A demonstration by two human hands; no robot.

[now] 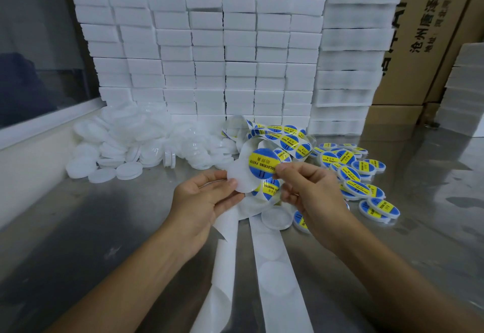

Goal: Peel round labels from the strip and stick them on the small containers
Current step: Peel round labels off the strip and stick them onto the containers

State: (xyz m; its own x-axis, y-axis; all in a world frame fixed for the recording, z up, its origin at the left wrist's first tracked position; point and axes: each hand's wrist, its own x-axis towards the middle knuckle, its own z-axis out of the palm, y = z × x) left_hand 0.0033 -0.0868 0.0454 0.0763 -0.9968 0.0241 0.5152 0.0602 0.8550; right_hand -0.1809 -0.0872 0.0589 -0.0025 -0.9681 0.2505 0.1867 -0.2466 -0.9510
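While the round label (262, 163) hangs half over the small container (239, 178), its far edge stays lifted, probably so it can be centred before pressing down. The right hand (311, 188) pinches the label's edge between thumb and forefinger; the left hand (207, 196) grips the white container by its rim, tilting its face toward the head camera. Below them the spent strip (277, 267) trails down the steel bench (104, 228), with unpeeled labels curling behind. Labelled containers (361, 175) pile to the right, blank ones (125, 149) to the left, keeping finished and unfinished stock apart.
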